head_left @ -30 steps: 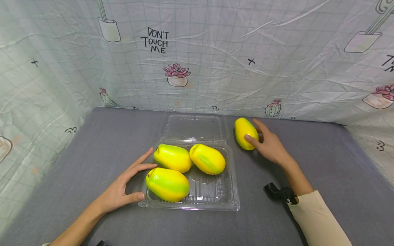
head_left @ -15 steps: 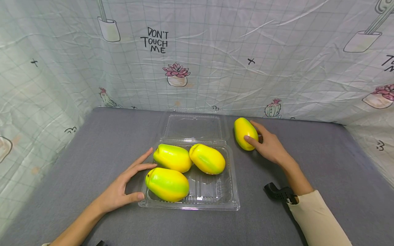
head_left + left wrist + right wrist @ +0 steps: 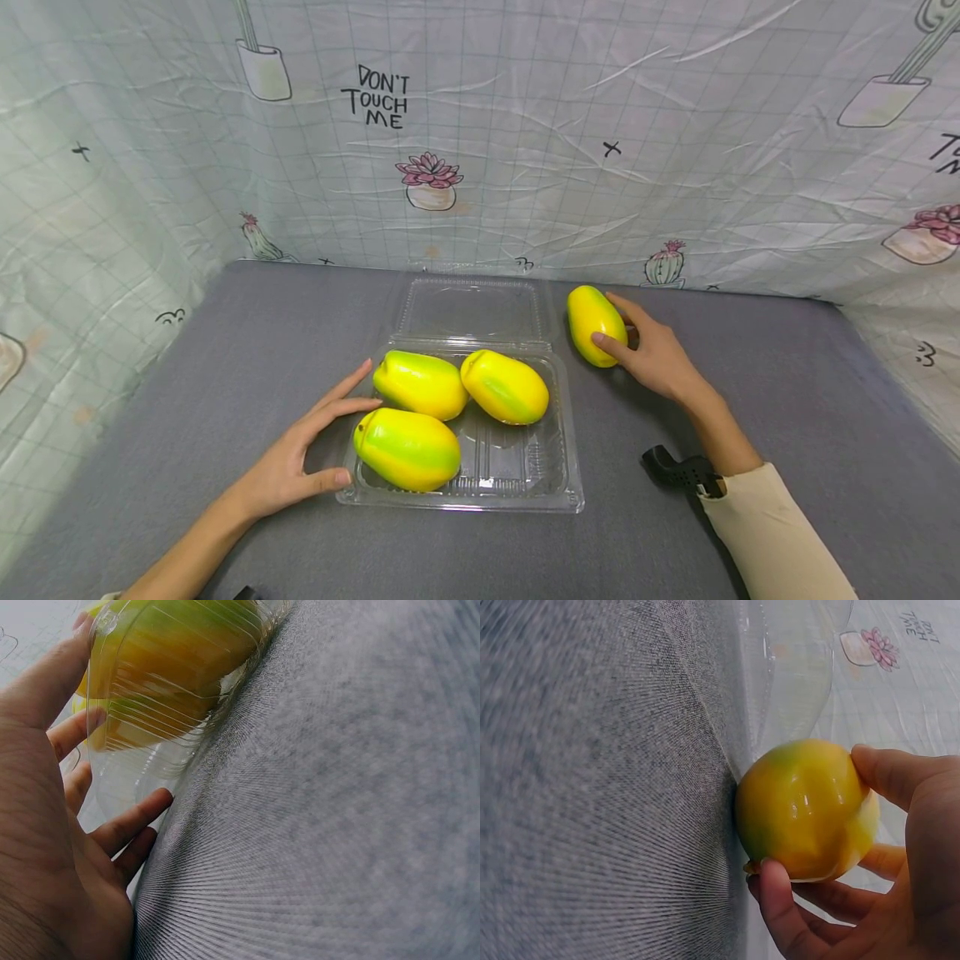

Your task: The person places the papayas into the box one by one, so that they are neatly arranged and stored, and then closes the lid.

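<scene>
Held fruit (image 3: 596,325) shifted left | grey cloth (image 3: 600,425) between it and container edge (image 3: 570,450)

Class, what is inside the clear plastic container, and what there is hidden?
Inside the clear plastic container are a near-left fruit, a far-left fruit and a far-right fruit, all yellow and green. Whatever is directly beneath them is covered.

This place is looking like a small screened-off work corner: a pale gridded sheet (image 3: 525,100) is hanging behind and along both sides, showing cactus prints (image 3: 664,267) and "DON'T TOUCH ME" lettering (image 3: 385,102); grey cloth (image 3: 465,558) is lying below. The wider room's kind is staying hidden.
</scene>
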`<move>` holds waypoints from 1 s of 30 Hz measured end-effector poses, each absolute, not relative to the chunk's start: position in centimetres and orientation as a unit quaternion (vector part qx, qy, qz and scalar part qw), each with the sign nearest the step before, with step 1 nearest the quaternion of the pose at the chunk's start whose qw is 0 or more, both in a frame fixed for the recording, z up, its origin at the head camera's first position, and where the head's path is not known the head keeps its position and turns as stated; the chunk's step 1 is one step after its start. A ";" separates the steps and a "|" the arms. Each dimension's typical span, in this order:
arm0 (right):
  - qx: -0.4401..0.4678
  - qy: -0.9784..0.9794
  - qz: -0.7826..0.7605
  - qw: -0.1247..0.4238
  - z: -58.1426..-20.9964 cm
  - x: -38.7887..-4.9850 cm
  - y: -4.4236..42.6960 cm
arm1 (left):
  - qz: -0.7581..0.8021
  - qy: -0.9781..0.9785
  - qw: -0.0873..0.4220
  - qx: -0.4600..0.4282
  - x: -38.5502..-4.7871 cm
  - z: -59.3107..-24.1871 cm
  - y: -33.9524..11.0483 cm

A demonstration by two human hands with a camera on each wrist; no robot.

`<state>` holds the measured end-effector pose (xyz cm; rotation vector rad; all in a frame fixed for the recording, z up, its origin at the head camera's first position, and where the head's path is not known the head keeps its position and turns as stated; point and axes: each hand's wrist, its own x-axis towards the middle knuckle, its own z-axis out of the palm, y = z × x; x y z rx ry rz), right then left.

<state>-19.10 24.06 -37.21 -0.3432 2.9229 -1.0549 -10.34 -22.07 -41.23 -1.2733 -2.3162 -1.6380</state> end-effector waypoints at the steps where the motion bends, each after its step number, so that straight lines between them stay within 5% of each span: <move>1: -0.111 0.935 -0.337 0.006 -37.2 -19.1 24.0 | -0.527 -0.745 0.016 -0.409 -10.3 -41.2 -22.1; 30: -0.157 0.923 -0.346 -0.056 -33.7 -18.0 23.3 | -0.527 -0.747 0.017 -0.406 -10.3 -41.0 -22.0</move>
